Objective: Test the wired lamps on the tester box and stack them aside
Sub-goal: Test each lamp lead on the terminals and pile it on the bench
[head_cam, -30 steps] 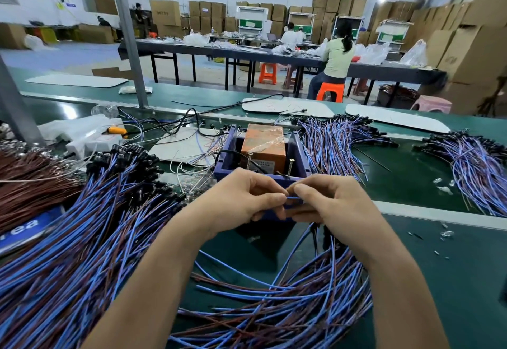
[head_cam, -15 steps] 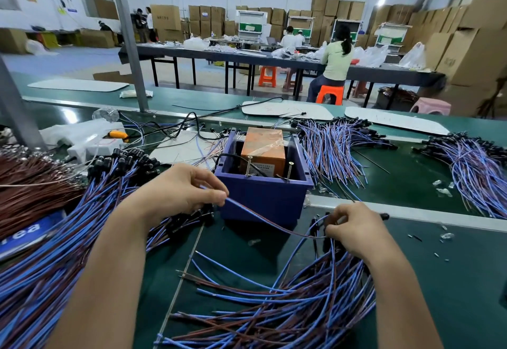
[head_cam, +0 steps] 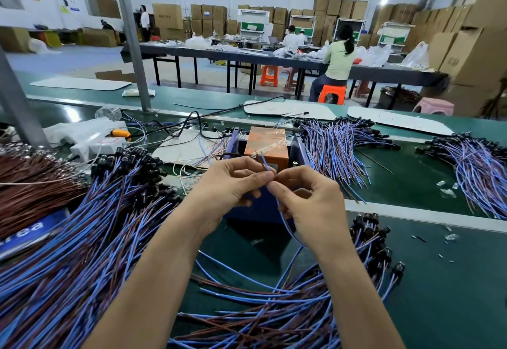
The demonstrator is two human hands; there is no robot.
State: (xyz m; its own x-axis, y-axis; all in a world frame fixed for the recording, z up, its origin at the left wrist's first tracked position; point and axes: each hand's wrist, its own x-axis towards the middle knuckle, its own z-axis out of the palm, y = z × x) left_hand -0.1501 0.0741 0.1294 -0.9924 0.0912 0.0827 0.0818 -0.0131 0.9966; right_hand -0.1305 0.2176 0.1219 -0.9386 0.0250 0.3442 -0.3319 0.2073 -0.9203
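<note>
The tester box (head_cam: 297, 151) is a dark blue bin holding an orange block (head_cam: 267, 142), straight ahead on the green bench. In front of it my left hand (head_cam: 230, 186) and my right hand (head_cam: 310, 206) meet, both pinching the blue and brown wire ends of one wired lamp (head_cam: 288, 228). The wire tips stick up between my fingertips, and the wire loops down below my right hand toward a heap of wired lamps (head_cam: 274, 313). A big pile of blue-wired lamps (head_cam: 82, 239) lies at my left.
More lamp bundles lie right of the box (head_cam: 337, 145) and at the far right (head_cam: 480, 167). Brown wires (head_cam: 30, 184) pile at the far left. White plates (head_cam: 288, 109) and cables sit behind. A metal post (head_cam: 131, 38) rises at the back left. A person (head_cam: 338, 63) sits beyond.
My hands, apart half a second ago with the left by the left pile, have come together in front of the tester box, both pinching one lamp's wire ends.
</note>
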